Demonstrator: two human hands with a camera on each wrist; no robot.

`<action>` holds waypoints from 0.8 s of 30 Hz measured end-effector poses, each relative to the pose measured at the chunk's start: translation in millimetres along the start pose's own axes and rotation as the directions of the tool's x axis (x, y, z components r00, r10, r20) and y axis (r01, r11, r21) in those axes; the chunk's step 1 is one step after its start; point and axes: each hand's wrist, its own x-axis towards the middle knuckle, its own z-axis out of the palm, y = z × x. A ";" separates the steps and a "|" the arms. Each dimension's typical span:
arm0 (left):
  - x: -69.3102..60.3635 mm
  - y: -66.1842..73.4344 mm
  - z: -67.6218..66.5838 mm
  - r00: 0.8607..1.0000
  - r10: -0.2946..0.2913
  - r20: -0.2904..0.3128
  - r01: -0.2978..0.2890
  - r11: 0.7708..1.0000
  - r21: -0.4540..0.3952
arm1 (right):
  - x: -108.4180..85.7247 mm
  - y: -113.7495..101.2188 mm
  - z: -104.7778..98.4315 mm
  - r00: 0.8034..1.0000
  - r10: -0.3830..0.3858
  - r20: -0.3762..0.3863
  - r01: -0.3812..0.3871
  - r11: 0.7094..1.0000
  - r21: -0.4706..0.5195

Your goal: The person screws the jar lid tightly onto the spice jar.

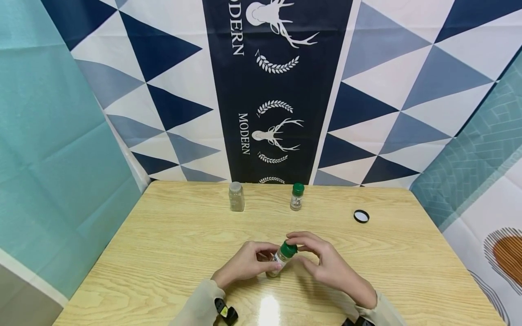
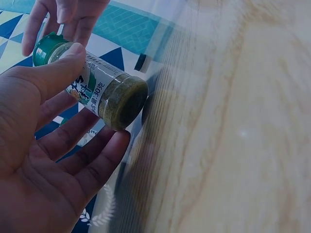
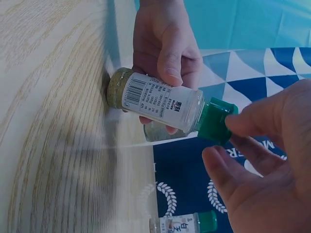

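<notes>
A clear spice jar point(image 1: 279, 261) with a green cap point(image 1: 288, 249) leans to the right low over the table's front half. Its thumb on the label, the left hand point(image 1: 249, 263) grips the jar's body; greenish-brown powder lies at the base point(image 2: 127, 103). At the cap, the right hand point(image 1: 326, 262) has its fingers bent round the top; in the right wrist view, thumb and fingertips of the right hand point(image 3: 272, 160) touch the green cap point(image 3: 216, 121). The barcode side of the jar point(image 3: 155, 102) faces the right wrist camera.
On the wooden table point(image 1: 183, 226), a square-sided jar with a grey lid point(image 1: 236, 197) and a second green-capped jar point(image 1: 297, 197) stand near the back edge. A black-rimmed round disc point(image 1: 361, 216) lies at the back right. Patterned cloth point(image 1: 277, 90) hangs behind.
</notes>
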 end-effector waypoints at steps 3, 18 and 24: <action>-0.2 0.6 -0.3 1.000 -0.001 -0.012 0.001 1.000 0.000 | 0.0 1.6 0.2 1.000 -0.018 0.005 0.018 1.000 0.005; -1.5 4.0 0.0 0.999 -0.016 -0.040 0.014 0.998 -0.069 | 0.8 0.2 0.9 1.000 0.005 -0.031 -0.005 1.000 0.016; -1.8 4.0 -0.1 0.999 -0.007 -0.047 0.004 0.998 -0.055 | -0.1 2.0 1.7 0.999 0.029 -0.035 -0.028 0.999 0.030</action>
